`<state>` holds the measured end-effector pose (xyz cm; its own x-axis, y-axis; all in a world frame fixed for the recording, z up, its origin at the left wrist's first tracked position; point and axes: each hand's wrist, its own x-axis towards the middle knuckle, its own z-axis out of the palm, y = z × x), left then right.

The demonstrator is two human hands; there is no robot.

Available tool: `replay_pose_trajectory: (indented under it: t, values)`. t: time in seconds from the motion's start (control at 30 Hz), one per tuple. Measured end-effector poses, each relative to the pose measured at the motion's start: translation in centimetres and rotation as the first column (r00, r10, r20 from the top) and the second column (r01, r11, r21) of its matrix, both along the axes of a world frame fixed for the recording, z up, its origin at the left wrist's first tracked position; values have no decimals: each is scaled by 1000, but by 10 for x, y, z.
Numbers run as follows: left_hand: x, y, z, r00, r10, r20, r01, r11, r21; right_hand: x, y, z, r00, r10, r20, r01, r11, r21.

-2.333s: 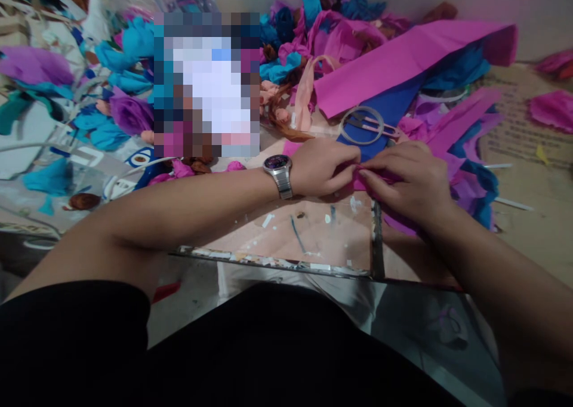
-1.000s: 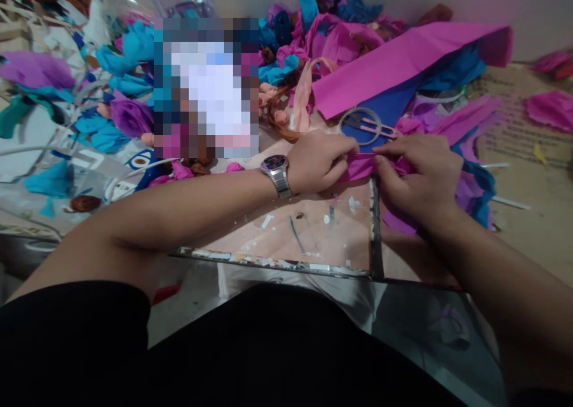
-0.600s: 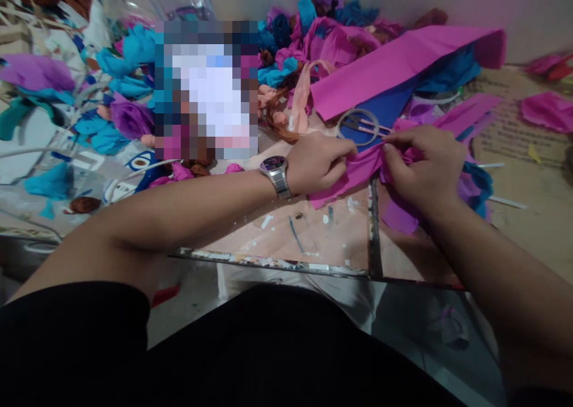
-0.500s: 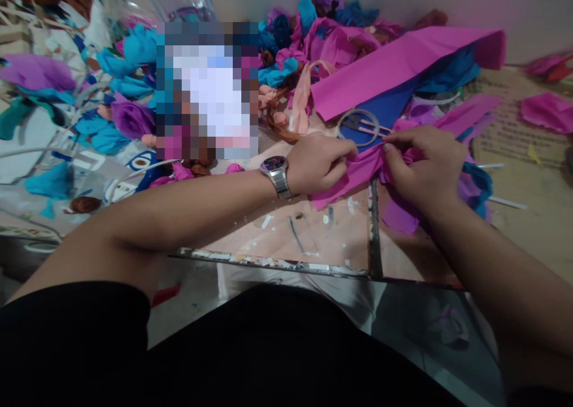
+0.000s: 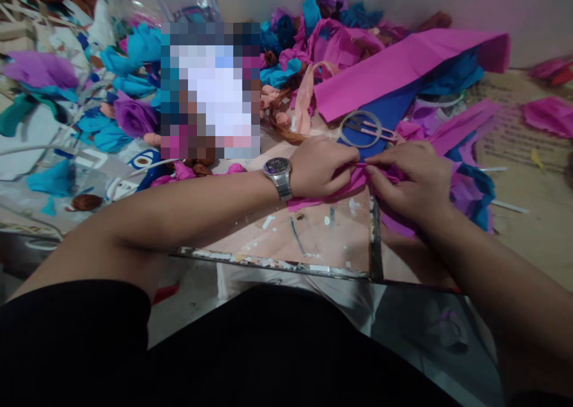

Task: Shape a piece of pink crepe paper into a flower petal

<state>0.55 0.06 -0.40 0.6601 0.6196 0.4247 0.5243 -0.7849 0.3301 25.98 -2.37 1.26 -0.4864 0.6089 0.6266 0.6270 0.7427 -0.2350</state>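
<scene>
Where fingers pinch: magenta crepe paper, no container.

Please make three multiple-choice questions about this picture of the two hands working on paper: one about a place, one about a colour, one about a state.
1. Where do the scissors lie?
A. just beyond the hands, on blue paper
B. in the left hand
C. on the person's lap

2. What colour is the paper strip that both hands hold?
A. yellow
B. pink
C. white

3. How is the left hand?
A. flat and open on the table
B. lifted, holding nothing
C. pinched on the strip, close to the right hand

Answers: 1 A, the scissors rest past the fingertips; 2 B, magenta-pink paper shows between the hands; 3 C, both hands' fingers grip it.
</scene>
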Motion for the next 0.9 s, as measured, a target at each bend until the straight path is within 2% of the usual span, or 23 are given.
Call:
replay_pose_trajectory:
  t: [0.27,0.47,0.67,0.9]
  values:
    - [-1,0,-4,998,-48,-37,47,999,-26,5,0,-5,994,101,50,-95,989,-112]
    - [-1,-1,-4,998,-65,-27,63,997,-50,5,1,-6,983,173,68,-166,982,-95]
    - [1,-2,0,990,-65,-127,55,995,-79,2,3,-3,965,239,107,-233,970,-61]
    - [3,-3,3,985,-106,-135,88,987,-133,0,3,-2,957,257,135,-221,946,-235]
